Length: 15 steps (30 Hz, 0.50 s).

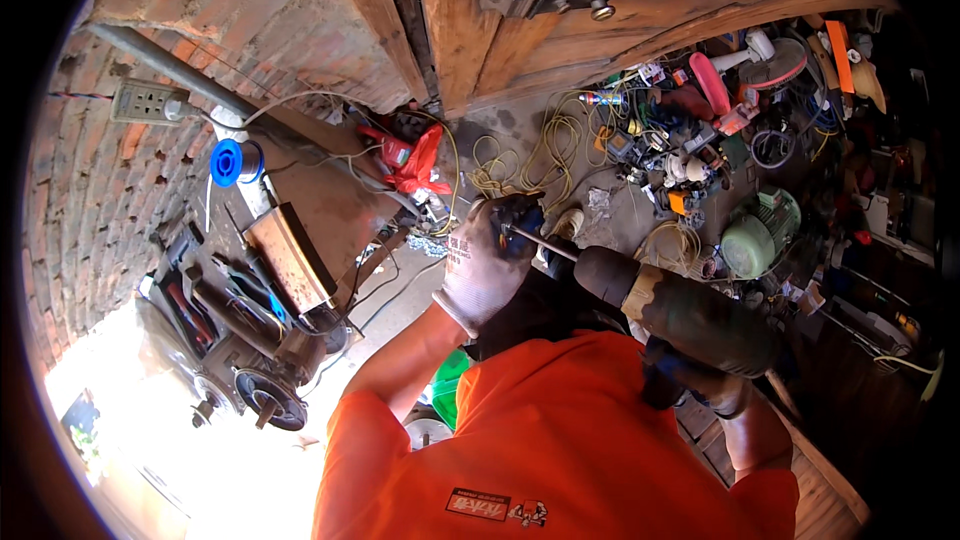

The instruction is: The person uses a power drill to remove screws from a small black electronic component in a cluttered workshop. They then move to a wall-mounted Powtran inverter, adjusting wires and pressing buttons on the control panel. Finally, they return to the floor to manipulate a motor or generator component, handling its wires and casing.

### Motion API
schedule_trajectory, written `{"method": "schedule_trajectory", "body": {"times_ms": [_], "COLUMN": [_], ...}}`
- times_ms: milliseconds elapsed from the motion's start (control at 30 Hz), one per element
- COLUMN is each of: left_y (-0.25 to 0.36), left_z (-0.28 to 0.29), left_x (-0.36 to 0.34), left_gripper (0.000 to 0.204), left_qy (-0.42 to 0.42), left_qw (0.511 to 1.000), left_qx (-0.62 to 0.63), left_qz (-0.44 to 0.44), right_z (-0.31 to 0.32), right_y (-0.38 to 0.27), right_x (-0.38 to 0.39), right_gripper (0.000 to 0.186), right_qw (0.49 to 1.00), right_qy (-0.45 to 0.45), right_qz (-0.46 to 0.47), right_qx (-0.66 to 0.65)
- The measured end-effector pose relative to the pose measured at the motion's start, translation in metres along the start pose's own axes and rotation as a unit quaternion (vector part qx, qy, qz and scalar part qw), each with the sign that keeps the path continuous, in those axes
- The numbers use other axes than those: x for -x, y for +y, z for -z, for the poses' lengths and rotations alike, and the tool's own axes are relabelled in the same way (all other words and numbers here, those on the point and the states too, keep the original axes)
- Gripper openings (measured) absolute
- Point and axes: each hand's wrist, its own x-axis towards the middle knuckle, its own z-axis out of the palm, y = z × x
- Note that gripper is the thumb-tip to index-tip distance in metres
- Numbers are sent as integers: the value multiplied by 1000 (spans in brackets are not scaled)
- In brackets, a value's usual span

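My left hand, in a white glove with a dark coating, is closed around a small dark piece in front of my chest; its details are hidden by my fingers. A long thin bit runs from a bulky cordless power drill to that piece. My gloved right hand is wrapped round the drill's handle below its body, at the right side of my orange shirt.
Left, by a brick wall, a cluttered bench holds a blue spool and tools. Ahead stands a wooden door. Cables, parts and a green motor crowd the floor. A green container sits below me.
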Motion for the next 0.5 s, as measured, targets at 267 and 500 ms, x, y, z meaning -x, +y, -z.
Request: {"method": "schedule_trajectory", "body": {"times_ms": [267,500], "left_y": [-24,-21], "left_z": [-8,22], "left_x": [-9,-16], "left_gripper": [31,40], "left_qy": [-59,-136], "left_qw": [987,874], "left_qx": [142,426], "left_qz": [46,188], "right_z": [9,9], "right_y": [-8,93], "right_x": [-30,-85], "right_gripper": [32,65], "right_qw": [981,870], "right_qy": [29,-46], "right_qz": [150,81], "right_qx": [117,-483]}}
